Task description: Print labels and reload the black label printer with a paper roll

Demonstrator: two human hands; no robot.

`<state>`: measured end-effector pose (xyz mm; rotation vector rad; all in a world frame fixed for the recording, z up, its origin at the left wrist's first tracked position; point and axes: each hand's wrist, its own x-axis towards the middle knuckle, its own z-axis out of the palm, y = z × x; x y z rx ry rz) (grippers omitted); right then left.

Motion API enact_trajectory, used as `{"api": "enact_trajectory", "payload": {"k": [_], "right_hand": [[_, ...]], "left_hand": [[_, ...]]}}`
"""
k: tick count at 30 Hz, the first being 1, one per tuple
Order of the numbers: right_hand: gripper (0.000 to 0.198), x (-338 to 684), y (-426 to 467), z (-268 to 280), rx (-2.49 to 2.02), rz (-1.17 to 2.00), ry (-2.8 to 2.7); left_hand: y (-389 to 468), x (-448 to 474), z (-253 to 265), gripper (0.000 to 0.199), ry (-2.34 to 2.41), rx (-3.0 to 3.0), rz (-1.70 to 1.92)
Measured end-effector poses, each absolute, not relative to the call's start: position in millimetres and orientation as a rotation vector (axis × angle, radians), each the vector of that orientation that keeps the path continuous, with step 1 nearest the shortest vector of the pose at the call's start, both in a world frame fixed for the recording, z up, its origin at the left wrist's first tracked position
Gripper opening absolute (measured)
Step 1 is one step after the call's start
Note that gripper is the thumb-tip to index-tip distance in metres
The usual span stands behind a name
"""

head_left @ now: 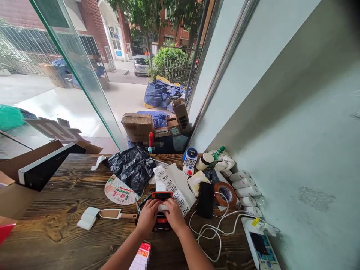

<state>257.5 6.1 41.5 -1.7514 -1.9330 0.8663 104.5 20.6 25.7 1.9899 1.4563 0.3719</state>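
Here's the black-and-orange printer (pixel 161 226), lid (pixel 162 195) raised, on the dark, wood-grained surface (pixel 67 245), the left hand's (pixel 148 214) and right hand's (pixel 173 214) fingers (pixel 152 203) gripping a plain white roll (pixel 162 207) over it.

Likely a parcel shop (street-side), label printer (pixel 161 222), numbered labels (pixel 172 186), QR-code stand (pixel 190 161), cardboard boxes (pixel 137 127)

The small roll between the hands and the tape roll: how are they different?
The small roll is white; the tape roll is brown. The small roll lies on its side, touched by the left hand and right hand; the tape roll lies flat, untouched. Both are rolls.
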Motion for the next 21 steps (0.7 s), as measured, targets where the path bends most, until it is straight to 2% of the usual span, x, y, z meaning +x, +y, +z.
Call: {"api": "enact_trajectory", "payload": {"k": [4, 9, 12, 16, 19, 21], "right_hand": [[0.025, 258, -2, 41, -1.737, 0.848, -1.904], [0.041, 255, 3, 42, -1.789, 0.854, -1.898], [0.036, 252, 10, 42, -1.848, 0.848, -1.922], [0.030, 251, 15, 41, -1.896, 0.838, -1.952], [0.026, 250, 16, 41, -1.907, 0.829, -1.962], [0.025, 250, 17, 40, -1.903, 0.823, -1.960]], "left_hand": [[28, 103, 31, 0.047, 1.431, 2.008, 0.277], [32, 112, 36, 0.045, 1.605, 1.920, 0.180], [28, 120, 38, 0.043, 1.677, 1.854, 0.141], [28, 124, 39, 0.028, 1.730, 1.777, 0.097], [30, 122, 39, 0.018, 1.776, 1.719, 0.158], [28, 118, 38, 0.019, 1.806, 1.675, 0.230]]}}
